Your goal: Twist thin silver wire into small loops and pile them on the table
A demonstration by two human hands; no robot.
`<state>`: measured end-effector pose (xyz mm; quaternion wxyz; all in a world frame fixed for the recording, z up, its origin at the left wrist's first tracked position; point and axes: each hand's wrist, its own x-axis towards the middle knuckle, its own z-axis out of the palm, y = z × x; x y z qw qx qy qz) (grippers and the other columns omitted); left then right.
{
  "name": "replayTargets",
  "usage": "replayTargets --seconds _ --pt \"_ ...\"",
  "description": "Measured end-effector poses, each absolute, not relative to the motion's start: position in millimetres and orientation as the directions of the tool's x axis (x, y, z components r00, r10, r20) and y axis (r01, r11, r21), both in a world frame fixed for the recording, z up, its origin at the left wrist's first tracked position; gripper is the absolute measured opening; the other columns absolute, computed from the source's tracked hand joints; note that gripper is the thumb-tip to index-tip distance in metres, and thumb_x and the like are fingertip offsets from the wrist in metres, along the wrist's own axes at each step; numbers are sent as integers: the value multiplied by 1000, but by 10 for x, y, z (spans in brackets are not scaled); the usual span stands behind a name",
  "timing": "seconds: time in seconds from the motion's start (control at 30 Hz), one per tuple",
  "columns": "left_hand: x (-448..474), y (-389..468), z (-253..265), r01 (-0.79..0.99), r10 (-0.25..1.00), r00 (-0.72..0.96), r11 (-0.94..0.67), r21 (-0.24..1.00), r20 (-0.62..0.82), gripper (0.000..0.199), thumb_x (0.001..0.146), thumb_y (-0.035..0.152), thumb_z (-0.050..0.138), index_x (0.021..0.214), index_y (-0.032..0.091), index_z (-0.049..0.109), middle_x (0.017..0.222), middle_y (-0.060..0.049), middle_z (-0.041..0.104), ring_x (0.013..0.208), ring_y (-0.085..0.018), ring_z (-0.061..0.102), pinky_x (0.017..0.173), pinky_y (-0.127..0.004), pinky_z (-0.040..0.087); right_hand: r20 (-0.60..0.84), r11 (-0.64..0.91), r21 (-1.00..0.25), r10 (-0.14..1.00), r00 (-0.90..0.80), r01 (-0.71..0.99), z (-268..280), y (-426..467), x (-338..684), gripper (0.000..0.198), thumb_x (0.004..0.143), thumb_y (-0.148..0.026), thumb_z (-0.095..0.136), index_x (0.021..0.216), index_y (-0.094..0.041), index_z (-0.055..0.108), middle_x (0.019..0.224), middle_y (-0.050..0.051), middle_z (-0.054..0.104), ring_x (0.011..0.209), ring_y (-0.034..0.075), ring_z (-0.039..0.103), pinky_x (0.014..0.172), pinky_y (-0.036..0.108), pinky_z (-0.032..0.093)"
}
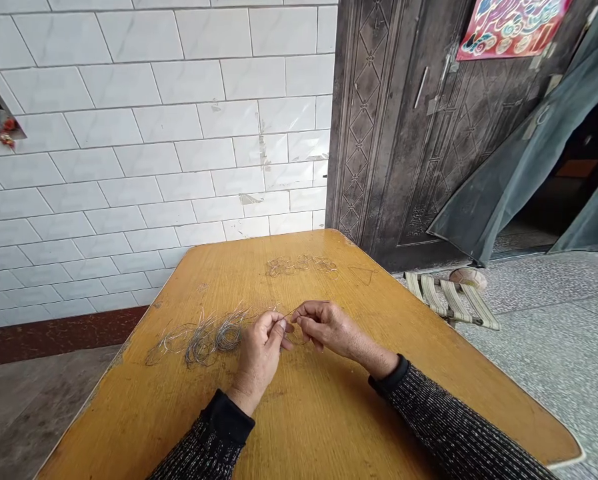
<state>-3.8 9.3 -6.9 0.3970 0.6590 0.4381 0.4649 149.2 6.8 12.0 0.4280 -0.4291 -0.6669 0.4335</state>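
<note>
Both my hands meet over the middle of a wooden table (pixel 329 413). My left hand (pixel 263 343) pinches a thin wire (pixel 301 342) between thumb and fingers. Close beside it, my right hand (pixel 326 327) is closed on the same wire, which curves in a loose loop below the fingers. Just left of my left hand lies a coil of grey wire (pixel 227 335), with a tangled bundle of wire (pixel 199 345) and looser silvery strands (pixel 171 340) further left. Where exactly the fingertips grip is partly hidden.
Several small coils of thin brownish wire (pixel 303 265) lie toward the table's far end, with a bent wire piece (pixel 363 274) to their right. A striped folding stool (pixel 451 300) stands on the floor at the right. A tiled wall (pixel 143 153) and dark door (pixel 403 133) rise behind.
</note>
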Motion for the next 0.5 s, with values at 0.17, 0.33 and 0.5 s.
replayTargets --seconds 0.17,0.33,0.5 --pt "-60 109 -19 94 964 86 -260 961 253 22 80 39 44 81 17 49 71 -3 63 47 -10 56 41 -19 36 194 191 -981 970 -149 -30 131 105 1521 8 72 -23 49 72 -15 51 50 -6 51 31 2 37 33 15 29" --pt "-78 148 16 -91 978 46 -197 976 202 25 74 39 54 80 15 51 68 -2 59 49 -8 51 44 -18 36 179 150 -980 954 -241 -133 145 94 1539 23 72 -35 57 82 -15 52 53 -6 53 34 3 40 34 16 31" --pt "-54 129 3 -224 983 146 -80 971 114 27 70 35 62 86 13 57 72 -3 59 53 -7 51 49 -19 37 196 167 -976 953 -232 -138 130 93 1519 28 74 -42 55 77 -15 52 50 -6 52 34 4 43 35 16 34"
